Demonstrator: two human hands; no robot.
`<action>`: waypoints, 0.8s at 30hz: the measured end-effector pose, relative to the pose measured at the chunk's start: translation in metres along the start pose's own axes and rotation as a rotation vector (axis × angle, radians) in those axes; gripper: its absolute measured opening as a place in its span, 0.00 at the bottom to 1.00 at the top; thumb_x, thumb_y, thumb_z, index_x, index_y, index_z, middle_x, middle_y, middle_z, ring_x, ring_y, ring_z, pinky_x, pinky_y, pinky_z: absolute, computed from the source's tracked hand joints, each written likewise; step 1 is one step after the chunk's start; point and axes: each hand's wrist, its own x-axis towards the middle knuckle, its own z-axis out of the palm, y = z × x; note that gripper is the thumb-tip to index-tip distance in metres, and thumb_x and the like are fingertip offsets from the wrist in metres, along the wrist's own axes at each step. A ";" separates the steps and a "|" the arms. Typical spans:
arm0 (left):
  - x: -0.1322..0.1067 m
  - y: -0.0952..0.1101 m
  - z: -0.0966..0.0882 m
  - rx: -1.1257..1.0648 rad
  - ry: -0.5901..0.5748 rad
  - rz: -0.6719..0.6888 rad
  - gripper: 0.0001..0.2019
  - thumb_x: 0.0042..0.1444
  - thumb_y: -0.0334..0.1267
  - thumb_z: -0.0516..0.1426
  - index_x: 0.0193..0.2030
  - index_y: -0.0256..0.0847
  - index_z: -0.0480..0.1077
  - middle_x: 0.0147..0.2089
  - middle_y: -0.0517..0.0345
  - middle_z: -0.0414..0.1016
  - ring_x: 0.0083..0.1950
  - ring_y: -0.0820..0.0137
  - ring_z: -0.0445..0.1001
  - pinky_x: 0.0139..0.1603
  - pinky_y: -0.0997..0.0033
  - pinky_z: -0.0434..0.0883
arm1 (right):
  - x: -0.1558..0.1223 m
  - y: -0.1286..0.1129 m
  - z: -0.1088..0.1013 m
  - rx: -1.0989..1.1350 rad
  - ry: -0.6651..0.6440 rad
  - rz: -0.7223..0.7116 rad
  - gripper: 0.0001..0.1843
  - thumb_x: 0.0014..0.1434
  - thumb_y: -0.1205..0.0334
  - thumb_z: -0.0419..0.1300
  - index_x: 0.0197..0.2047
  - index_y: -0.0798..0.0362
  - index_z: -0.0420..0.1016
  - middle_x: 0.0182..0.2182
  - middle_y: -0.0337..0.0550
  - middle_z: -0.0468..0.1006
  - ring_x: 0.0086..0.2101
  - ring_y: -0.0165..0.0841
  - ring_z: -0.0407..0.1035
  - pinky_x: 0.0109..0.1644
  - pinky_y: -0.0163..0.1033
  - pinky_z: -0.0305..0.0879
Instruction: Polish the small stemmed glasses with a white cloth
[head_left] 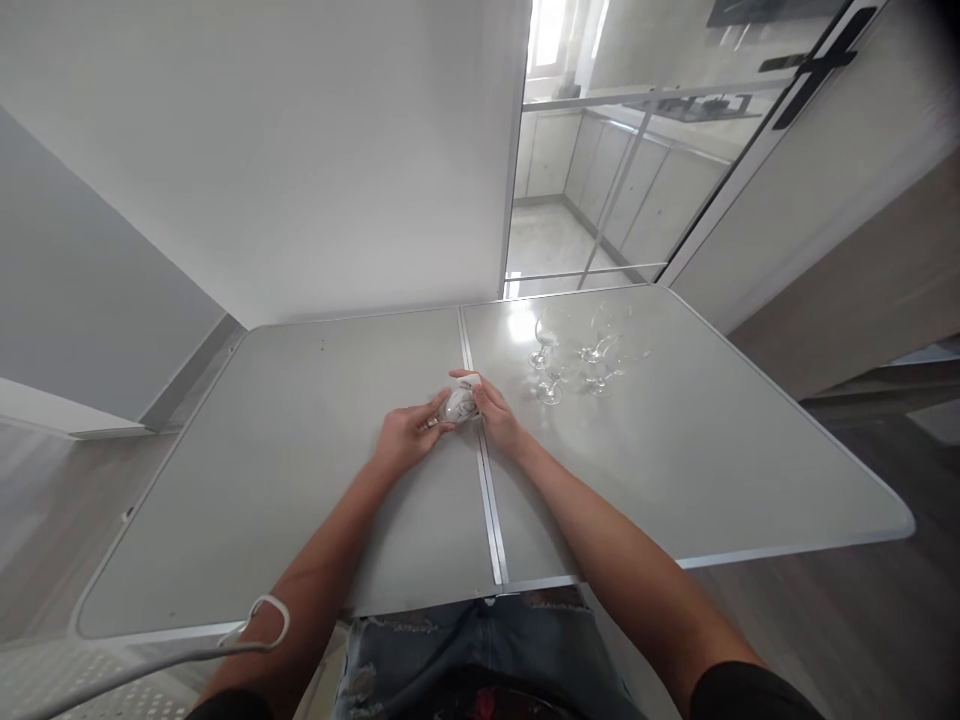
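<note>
Both hands meet over the middle seam of a grey folding table (315,480). My left hand (405,437) grips the stem end of a clear wine glass (455,406) that lies tilted on its side. My right hand (493,408) is closed on the bowl end, where a pale cloth or paper (466,383) appears to be pressed against or into the glass. The fingers of both hands are curled around it.
Several empty clear wine glasses (581,360) stand upright on the right half of the table, just beyond my right hand. A white wall rises behind the table and a glass door (622,150) is at the back right. A white chair back (112,670) is at the lower left.
</note>
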 end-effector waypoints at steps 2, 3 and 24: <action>-0.001 0.008 -0.002 -0.301 -0.117 -0.203 0.33 0.55 0.54 0.66 0.64 0.40 0.74 0.23 0.64 0.65 0.23 0.78 0.56 0.26 0.75 0.57 | -0.004 -0.004 -0.002 -0.058 -0.048 -0.063 0.32 0.67 0.34 0.54 0.60 0.51 0.74 0.33 0.43 0.77 0.33 0.35 0.69 0.40 0.40 0.67; -0.001 0.011 -0.005 -0.446 -0.214 -0.298 0.34 0.55 0.56 0.65 0.64 0.38 0.73 0.23 0.65 0.63 0.22 0.78 0.53 0.24 0.76 0.54 | -0.005 -0.005 -0.002 -0.059 -0.074 -0.080 0.33 0.67 0.34 0.53 0.60 0.52 0.74 0.33 0.43 0.78 0.33 0.35 0.70 0.39 0.40 0.67; -0.003 -0.014 0.011 0.530 0.129 0.133 0.22 0.64 0.50 0.59 0.65 0.55 0.73 0.30 0.56 0.81 0.30 0.68 0.74 0.31 0.70 0.57 | 0.002 0.006 0.003 -0.211 0.152 -0.107 0.22 0.69 0.42 0.55 0.54 0.48 0.78 0.34 0.41 0.74 0.33 0.33 0.66 0.40 0.37 0.65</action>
